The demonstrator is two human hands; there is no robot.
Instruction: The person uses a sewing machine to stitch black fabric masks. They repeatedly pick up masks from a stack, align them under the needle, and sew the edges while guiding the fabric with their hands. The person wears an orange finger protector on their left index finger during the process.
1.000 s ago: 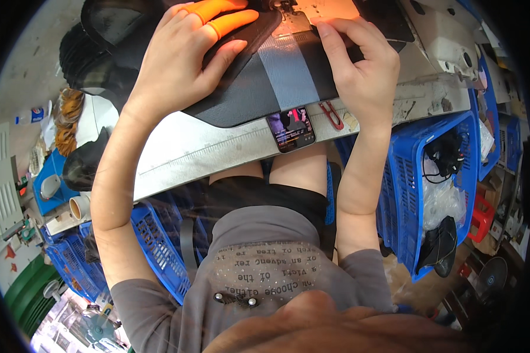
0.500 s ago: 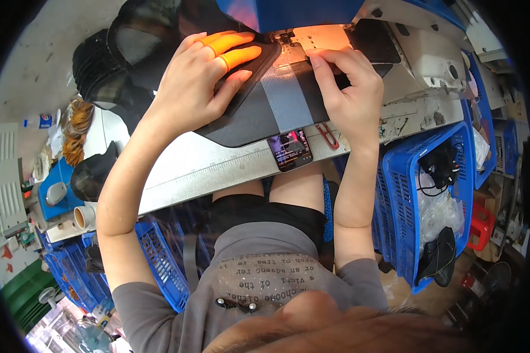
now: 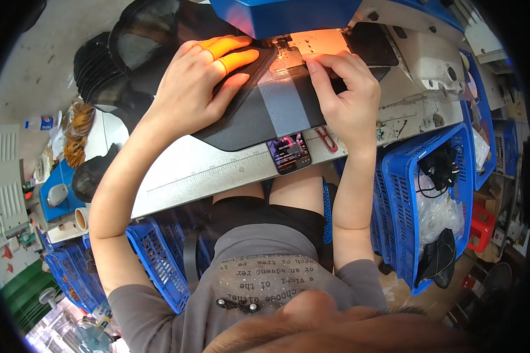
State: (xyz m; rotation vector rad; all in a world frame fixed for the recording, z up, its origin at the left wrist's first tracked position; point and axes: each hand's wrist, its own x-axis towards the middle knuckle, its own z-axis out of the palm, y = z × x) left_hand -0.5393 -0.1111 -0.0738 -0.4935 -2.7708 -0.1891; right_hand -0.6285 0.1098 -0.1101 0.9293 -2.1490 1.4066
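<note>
A flat black panel (image 3: 229, 134) with a grey stripe (image 3: 287, 109) across it lies on the sewing machine bed, its far edge by the lit needle plate (image 3: 321, 46). My left hand (image 3: 197, 85) rests on the panel's left part, fingers spread; two fingers wear orange-yellow finger covers. Close to the presser foot (image 3: 284, 44), my right hand (image 3: 350, 88) pinches the panel's far edge between thumb and forefinger. That fingertip contact is small and partly hidden. The blue machine head (image 3: 288, 16) overhangs the far side.
Stacked black curved pieces (image 3: 97, 70) lie at the left. A phone (image 3: 289, 153) and small red-handled snips (image 3: 325, 140) sit at the table's front edge. A blue crate (image 3: 397, 217) with bags and black pieces stands right; another blue crate (image 3: 159, 265) is below left.
The view has shifted slightly. Both hands keep nearly the same places on the panel, the right fingertips a touch further left. The phone's screen shows a different picture.
</note>
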